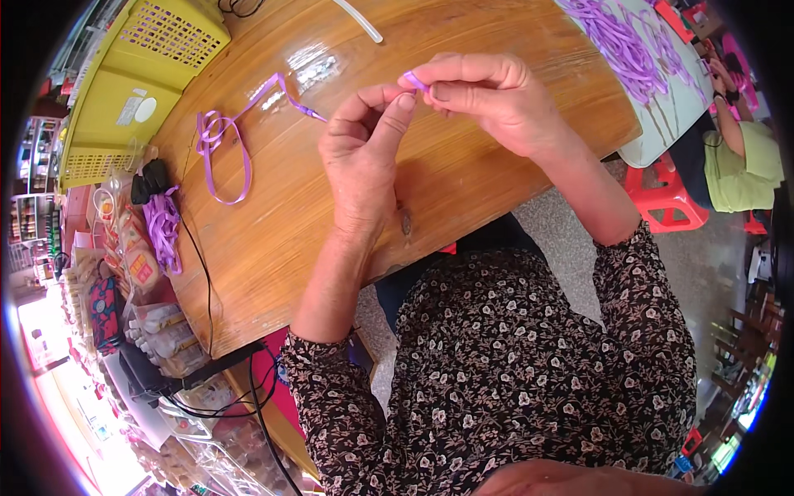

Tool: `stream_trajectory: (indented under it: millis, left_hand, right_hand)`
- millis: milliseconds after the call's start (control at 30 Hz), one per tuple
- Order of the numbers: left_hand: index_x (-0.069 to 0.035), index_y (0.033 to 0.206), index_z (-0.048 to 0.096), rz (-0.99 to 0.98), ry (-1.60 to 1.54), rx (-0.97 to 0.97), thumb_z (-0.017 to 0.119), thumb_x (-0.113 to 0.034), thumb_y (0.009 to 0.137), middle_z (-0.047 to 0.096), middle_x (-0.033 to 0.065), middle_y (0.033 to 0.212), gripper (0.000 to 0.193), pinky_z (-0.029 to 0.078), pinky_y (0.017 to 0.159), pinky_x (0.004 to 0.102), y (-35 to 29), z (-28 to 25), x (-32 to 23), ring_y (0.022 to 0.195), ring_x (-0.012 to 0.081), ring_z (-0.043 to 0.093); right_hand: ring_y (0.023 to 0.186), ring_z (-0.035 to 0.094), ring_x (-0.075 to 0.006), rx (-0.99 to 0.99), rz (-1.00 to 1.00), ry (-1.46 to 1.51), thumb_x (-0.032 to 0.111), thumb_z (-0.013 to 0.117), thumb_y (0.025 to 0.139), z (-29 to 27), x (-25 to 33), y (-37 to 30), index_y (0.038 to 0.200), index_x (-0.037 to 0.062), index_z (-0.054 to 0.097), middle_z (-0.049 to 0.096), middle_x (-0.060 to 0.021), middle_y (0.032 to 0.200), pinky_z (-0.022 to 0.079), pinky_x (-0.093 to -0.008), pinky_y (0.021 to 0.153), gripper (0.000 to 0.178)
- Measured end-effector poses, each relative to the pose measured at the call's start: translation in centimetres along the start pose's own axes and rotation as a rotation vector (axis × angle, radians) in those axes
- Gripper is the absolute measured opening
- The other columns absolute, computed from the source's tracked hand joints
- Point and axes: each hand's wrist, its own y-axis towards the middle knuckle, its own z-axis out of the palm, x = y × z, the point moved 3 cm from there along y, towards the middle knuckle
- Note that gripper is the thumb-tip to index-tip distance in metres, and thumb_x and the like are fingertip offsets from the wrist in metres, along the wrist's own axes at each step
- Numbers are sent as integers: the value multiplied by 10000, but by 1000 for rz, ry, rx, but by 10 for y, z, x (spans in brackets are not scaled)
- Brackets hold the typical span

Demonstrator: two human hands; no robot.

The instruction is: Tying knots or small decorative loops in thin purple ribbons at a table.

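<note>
A purple ribbon strap (225, 165) lies looped on the wooden table (281, 256), and its length runs right toward my hands. My left hand (368, 149) is closed, thumb against the fingers, with the strap entering beside its knuckles. My right hand (488, 95) pinches a short purple end of the strap between thumb and forefinger. Both sets of fingertips meet above the table. Whatever small part sits between them is hidden by the fingers.
A yellow perforated crate (124, 99) stands at the far left. Bundled purple straps hang at the left edge (162, 223), and a large pile of them (616, 50) lies on a white table at the far right. A red stool (666, 198) and a seated person (740, 157) are beyond.
</note>
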Motion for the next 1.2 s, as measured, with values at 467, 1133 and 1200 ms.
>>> stream_trajectory:
  millis: [467, 1133, 1200]
  left_hand:
    - [3, 918, 636, -22, -138, -74, 637, -17, 832, 632, 32, 900, 88, 437, 770, 207, -7, 6, 9, 831, 80, 553]
    - [9, 906, 640, 18, 81, -38, 625, -77, 849, 601, -17, 785, 104, 348, 572, 163, -5, -3, -1, 676, 25, 484]
    - [-1, 904, 645, -1, 154, -78, 628, -89, 850, 589, -33, 745, 104, 322, 522, 163, -5, -10, -1, 630, 14, 460]
  right_hand:
    - [713, 594, -162, -73, -745, -1178, -67, 651, 734, 16, 7, -7, 992, 44, 659, 613, -57, 822, 466, -241, 611, 281]
    - [760, 546, -239, 52, -956, -1373, 32, 609, 707, 19, 12, 1, 924, 16, 637, 571, -74, 821, 439, -349, 671, 220]
    - [754, 544, -221, 145, -998, -1398, 64, 607, 700, 21, 16, 1, 917, 17, 634, 556, -62, 800, 435, -329, 669, 224]
